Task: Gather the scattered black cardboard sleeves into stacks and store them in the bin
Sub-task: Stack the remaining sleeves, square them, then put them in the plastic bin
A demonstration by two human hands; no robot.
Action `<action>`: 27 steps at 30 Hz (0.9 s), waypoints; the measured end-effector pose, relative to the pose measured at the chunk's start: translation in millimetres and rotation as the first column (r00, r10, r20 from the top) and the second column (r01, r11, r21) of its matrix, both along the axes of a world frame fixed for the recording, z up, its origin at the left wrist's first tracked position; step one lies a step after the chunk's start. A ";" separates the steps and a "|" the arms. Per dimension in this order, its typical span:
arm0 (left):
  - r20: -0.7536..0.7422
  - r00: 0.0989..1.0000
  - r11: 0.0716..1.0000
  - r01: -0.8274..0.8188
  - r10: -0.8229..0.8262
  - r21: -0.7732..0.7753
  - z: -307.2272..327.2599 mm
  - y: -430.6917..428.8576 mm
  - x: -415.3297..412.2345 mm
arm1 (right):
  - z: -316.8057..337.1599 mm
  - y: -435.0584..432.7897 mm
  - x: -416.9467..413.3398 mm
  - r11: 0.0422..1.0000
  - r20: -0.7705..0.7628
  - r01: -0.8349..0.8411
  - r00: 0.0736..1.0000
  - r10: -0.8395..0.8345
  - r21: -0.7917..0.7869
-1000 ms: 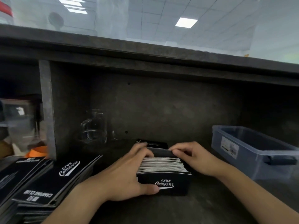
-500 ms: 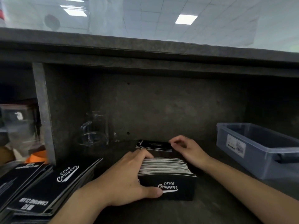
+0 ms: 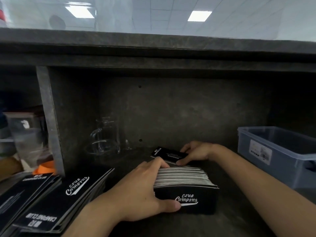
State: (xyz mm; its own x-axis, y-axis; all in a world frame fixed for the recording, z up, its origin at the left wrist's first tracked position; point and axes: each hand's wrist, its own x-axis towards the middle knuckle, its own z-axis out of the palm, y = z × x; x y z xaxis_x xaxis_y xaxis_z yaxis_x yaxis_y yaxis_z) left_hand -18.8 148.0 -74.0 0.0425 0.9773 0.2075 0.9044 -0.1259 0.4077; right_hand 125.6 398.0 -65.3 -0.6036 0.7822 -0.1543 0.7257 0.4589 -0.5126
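Observation:
A thick stack of black cardboard sleeves (image 3: 186,189) with white "Club Camping" print stands on edge on the dark shelf. My left hand (image 3: 145,190) grips its left end, thumb across the front face and fingers over the top. Just behind the stack lies a smaller bunch of sleeves (image 3: 169,155), which my right hand (image 3: 196,153) pinches at its right end. The blue-grey plastic bin (image 3: 277,156) sits at the right, apart from both hands.
More black sleeves (image 3: 56,200) lie fanned at the lower left. A clear glass jug (image 3: 106,135) stands at the back left of the shelf. A vertical divider (image 3: 49,120) closes the left side, and a thick slab overhangs the shelf.
My right hand has left the top of the main stack and reached back to the smaller bunch behind it, now pinching it. My left hand keeps its grip.

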 end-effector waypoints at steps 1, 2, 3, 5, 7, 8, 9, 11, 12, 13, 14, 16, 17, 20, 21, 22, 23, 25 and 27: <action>0.001 1.000 1.000 0.001 -0.001 0.004 0.1 0.1 0.1 | 1.0 -2.4 3.2 0.998 -0.014 -0.020 1.000 0.019 -0.052; 0.004 1.000 1.000 0.003 -0.003 0.009 0.3 -0.3 0.1 | 1.7 -7.2 5.7 0.995 -0.035 -0.042 0.999 0.039 -0.088; 0.007 1.000 1.000 0.006 -0.006 0.009 0.3 -0.8 0.1 | 1.2 -10.0 7.4 0.994 -0.055 -0.059 0.997 0.054 -0.091; 0.009 1.000 1.000 0.012 -0.012 0.015 -0.3 -1.7 0.1 | 0.7 -19.5 11.7 0.995 -0.101 -0.084 0.992 0.079 -0.052; 0.001 1.000 0.999 0.022 -0.022 0.042 -1.5 -0.4 -0.2 | 1.4 -31.7 18.3 0.993 -0.237 -0.113 0.966 0.103 -0.028; -0.007 1.000 0.998 0.025 -0.024 0.056 -2.0 0.4 -0.3 | 2.5 -37.5 24.9 0.992 -0.330 -0.119 0.938 0.101 -0.033; -0.016 1.000 0.998 0.022 -0.021 0.061 -2.4 1.0 0.0 | 3.4 -43.1 33.3 0.990 -0.410 -0.134 0.906 0.104 -0.045; -0.030 1.000 0.998 0.009 -0.007 0.056 -2.3 0.7 0.5 | 5.3 -54.0 51.2 0.974 -0.483 -0.216 0.861 0.161 -0.062; -0.034 0.999 0.999 0.002 0.000 0.051 -2.6 0.5 0.8 | 2.8 -58.8 58.6 0.965 -0.477 -0.258 0.854 0.207 -0.042; -0.036 0.999 0.999 -0.004 0.005 0.049 -2.4 0.3 1.2 | -0.6 -63.3 62.6 0.958 -0.450 -0.287 0.854 0.261 0.012; -0.035 0.999 0.999 -0.009 0.011 0.050 -2.6 0.3 1.6 | -4.7 -67.7 64.0 0.950 -0.436 -0.305 0.848 0.303 0.066; -0.039 0.999 0.998 -0.016 0.018 0.057 -3.6 -0.1 1.2 | -11.1 -74.1 61.0 0.937 -0.436 -0.313 0.830 0.348 0.153; -0.044 0.999 0.998 -0.013 0.016 0.056 -3.7 -0.5 1.0 | -12.0 -75.3 58.7 0.932 -0.435 -0.309 0.824 0.362 0.189; -0.043 0.999 0.999 -0.008 0.009 0.039 -2.2 -1.8 0.9 | -5.3 -77.1 60.6 0.921 -0.414 -0.281 0.829 0.375 0.270; -0.039 0.999 0.999 -0.008 0.009 0.037 -1.7 -2.2 0.8 | -2.5 -76.6 62.2 0.914 -0.397 -0.270 0.836 0.378 0.301; -0.035 0.999 0.999 -0.006 0.008 0.033 -1.4 -2.4 0.9 | -0.7 -76.8 63.5 0.904 -0.377 -0.264 0.842 0.387 0.337; -0.031 1.000 1.000 -0.005 0.006 0.030 -0.9 -2.4 0.9 | 0.6 -76.1 64.2 0.889 -0.362 -0.268 0.840 0.404 0.370; -0.020 1.000 1.000 -0.003 0.003 0.022 -0.5 -1.8 0.4 | 0.8 -75.2 62.9 0.867 -0.368 -0.259 0.826 0.427 0.425; -0.008 1.000 1.000 -0.007 0.007 0.012 -0.3 -1.9 0.0 | 0.1 -73.3 62.1 0.890 -0.453 -0.190 0.805 0.382 0.414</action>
